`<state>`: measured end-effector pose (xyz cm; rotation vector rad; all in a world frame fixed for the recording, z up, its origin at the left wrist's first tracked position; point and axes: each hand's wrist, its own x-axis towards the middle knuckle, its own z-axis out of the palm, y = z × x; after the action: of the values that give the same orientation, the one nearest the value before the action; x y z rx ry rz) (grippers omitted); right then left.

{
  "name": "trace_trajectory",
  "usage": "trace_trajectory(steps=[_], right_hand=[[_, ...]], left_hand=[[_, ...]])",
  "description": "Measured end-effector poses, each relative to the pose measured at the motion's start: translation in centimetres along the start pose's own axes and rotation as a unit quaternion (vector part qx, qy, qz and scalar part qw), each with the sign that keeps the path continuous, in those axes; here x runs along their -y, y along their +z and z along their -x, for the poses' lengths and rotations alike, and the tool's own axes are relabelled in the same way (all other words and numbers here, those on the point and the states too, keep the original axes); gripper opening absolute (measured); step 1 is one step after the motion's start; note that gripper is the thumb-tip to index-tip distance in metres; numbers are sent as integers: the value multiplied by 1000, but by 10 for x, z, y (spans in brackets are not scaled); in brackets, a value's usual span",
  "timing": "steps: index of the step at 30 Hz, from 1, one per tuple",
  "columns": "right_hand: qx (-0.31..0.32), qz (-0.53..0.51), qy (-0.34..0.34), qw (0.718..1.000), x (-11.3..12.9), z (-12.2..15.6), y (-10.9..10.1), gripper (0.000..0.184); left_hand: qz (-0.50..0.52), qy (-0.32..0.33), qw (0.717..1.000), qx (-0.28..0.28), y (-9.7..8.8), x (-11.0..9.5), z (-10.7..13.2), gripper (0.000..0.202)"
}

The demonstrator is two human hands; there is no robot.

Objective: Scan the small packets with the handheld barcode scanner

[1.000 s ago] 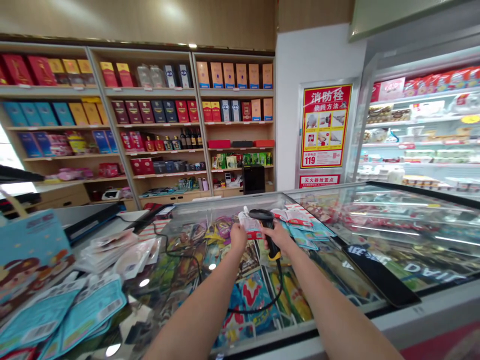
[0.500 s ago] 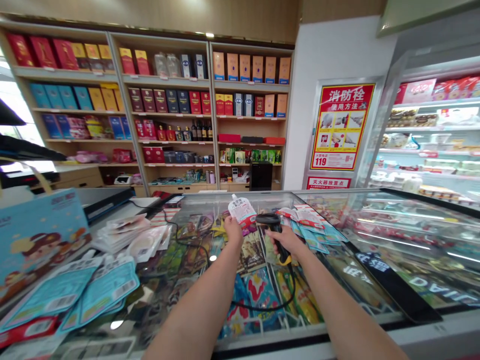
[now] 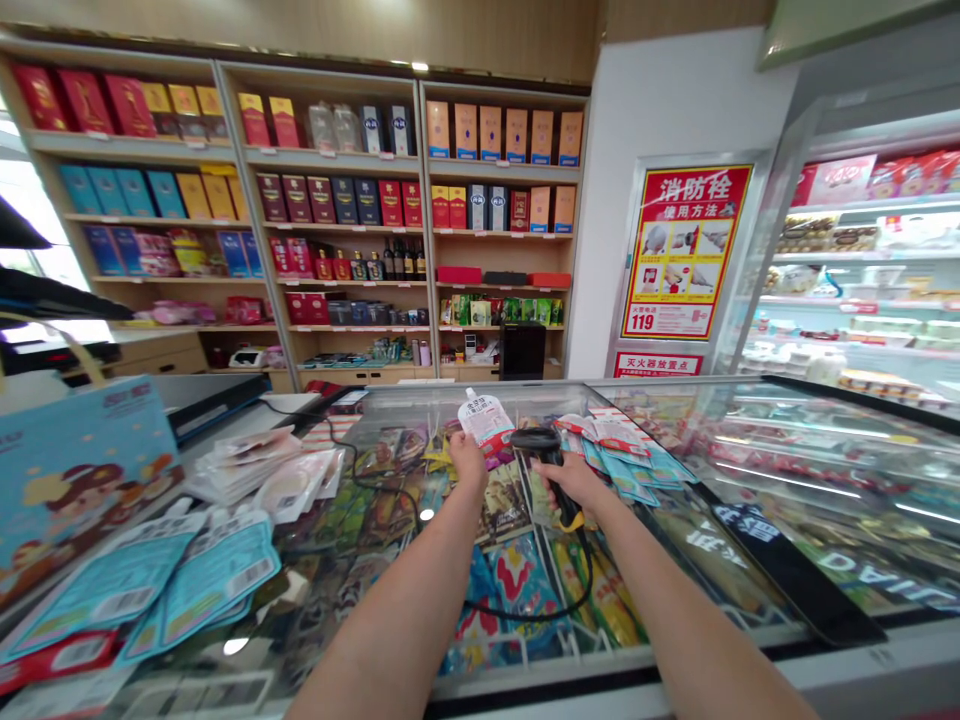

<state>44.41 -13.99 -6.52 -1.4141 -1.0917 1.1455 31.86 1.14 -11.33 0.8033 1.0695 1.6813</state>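
Note:
My left hand (image 3: pixel 468 462) is closed on the lower left edge of a white and red spouted pouch (image 3: pixel 486 418), its spout pointing up and away. Wrapped round the handle of a black barcode scanner (image 3: pixel 540 441) are the fingers of my right hand (image 3: pixel 571 478). The scanner's head faces left, close to the pouch's lower right corner. Its black cable loops down over the glass freezer lid (image 3: pixel 390 400). Right of the scanner lies a pile of red-and-white and blue pouches (image 3: pixel 626 450).
More blue pouches (image 3: pixel 210 575) lie at the front left, near clear packets (image 3: pixel 251 465) and a blue printed bag (image 3: pixel 82 480). Packaged goods show through the glass. Behind stand shelves of boxes (image 3: pixel 337 200); a lit display fridge (image 3: pixel 862 290) is at the right.

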Motion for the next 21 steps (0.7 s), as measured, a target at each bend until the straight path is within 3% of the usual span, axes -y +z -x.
trace_trajectory(steps=[6, 10, 14, 21], right_hand=[[3, -16, -20, 1000, 3, 5, 4, 24], [26, -48, -31, 998, 6, 8, 16, 24], [67, -28, -39, 997, 13, 7, 43, 31], [167, -14, -46, 985, 28, 13, 117, 30]], left_hand=[[22, -31, 999, 0, -1, -8, 7, 5], [11, -42, 999, 24, -22, -26, -1, 12], [-6, -7, 1000, 27, -70, -57, -18, 15], [-100, 96, 990, -11, -183, -119, -33, 10]])
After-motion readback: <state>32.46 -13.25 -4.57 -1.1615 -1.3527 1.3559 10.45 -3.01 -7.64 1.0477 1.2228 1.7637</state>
